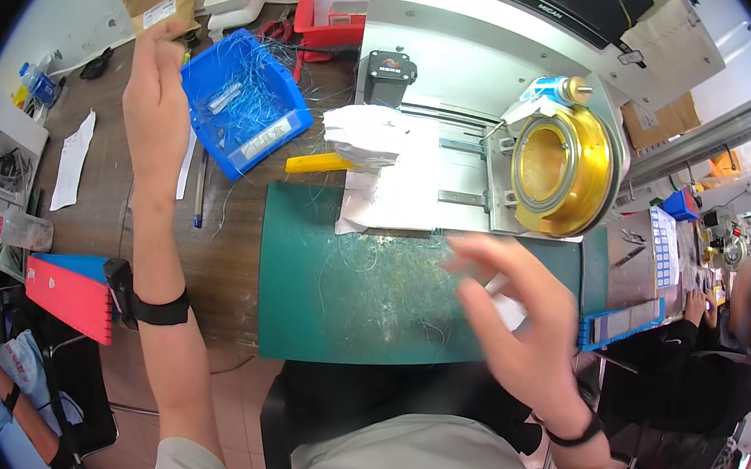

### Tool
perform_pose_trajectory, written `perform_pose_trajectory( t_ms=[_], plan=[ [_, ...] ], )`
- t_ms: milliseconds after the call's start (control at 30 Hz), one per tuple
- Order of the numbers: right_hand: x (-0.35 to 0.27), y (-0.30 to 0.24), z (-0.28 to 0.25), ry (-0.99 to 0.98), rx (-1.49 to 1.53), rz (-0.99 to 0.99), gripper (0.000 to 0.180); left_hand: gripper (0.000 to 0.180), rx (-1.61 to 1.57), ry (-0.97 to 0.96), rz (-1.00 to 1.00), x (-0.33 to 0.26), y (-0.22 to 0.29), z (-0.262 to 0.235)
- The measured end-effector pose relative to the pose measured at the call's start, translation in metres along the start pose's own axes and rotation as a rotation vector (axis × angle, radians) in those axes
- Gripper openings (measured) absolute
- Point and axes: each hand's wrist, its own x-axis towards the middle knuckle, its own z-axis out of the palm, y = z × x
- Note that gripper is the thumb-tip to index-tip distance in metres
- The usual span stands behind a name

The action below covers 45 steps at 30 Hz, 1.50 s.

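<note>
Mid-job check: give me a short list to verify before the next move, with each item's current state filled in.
1. Wrist bands worn: ok, a black band on the left wrist and another on the right.
2. Left hand clear of the blue bin: cannot tell; contact is unclear.
3. Blue strands kept inside the bin: not ok, some stick out past the rim.
4. Green mat free of strands: not ok, thin ones lie on it.
5. Right hand empty: cannot tell, it is blurred.
6. Yellow spool upright: ok.

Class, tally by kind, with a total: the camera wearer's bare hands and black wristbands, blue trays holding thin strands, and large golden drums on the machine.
Left hand and right hand: 2
Black wristbands: 2
Blue tray: 1
Golden drum: 1
Total: 6
</note>
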Motion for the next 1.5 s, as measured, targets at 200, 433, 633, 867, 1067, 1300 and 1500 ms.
perform_pose_trajectory(
  t_ms=[200,433,633,867,1067,1300,1500],
  plan=[
    [0.080,0.021,0.079,0.338,0.761,0.069,0.029,0.031,-0.071,-0.115,0.001,-0.003,-0.007,-0.004],
    [0.089,0.033,0.103,0.427,0.919,0.048,0.018,0.030,-0.195,0.012,0.086,0.002,0.008,-0.007],
    [0.087,0.043,0.100,0.390,0.973,0.052,0.017,0.026,-0.132,-0.475,0.638,-0.041,0.143,0.055],
    [0.107,0.107,0.166,0.563,0.143,0.070,0.033,0.015,0.080,-0.737,0.762,-0.071,0.183,0.117],
    [0.123,0.031,0.125,0.177,0.023,0.608,0.031,0.017,0.056,-0.782,0.698,-0.066,0.181,0.113],
    [0.099,0.057,0.147,0.407,0.227,0.229,0.028,0.022,0.009,-0.775,0.652,-0.069,0.187,0.115],
    [0.122,0.026,0.151,0.772,-0.005,0.383,0.029,0.016,-0.018,-0.731,0.678,-0.067,0.183,0.118]
  ],
)
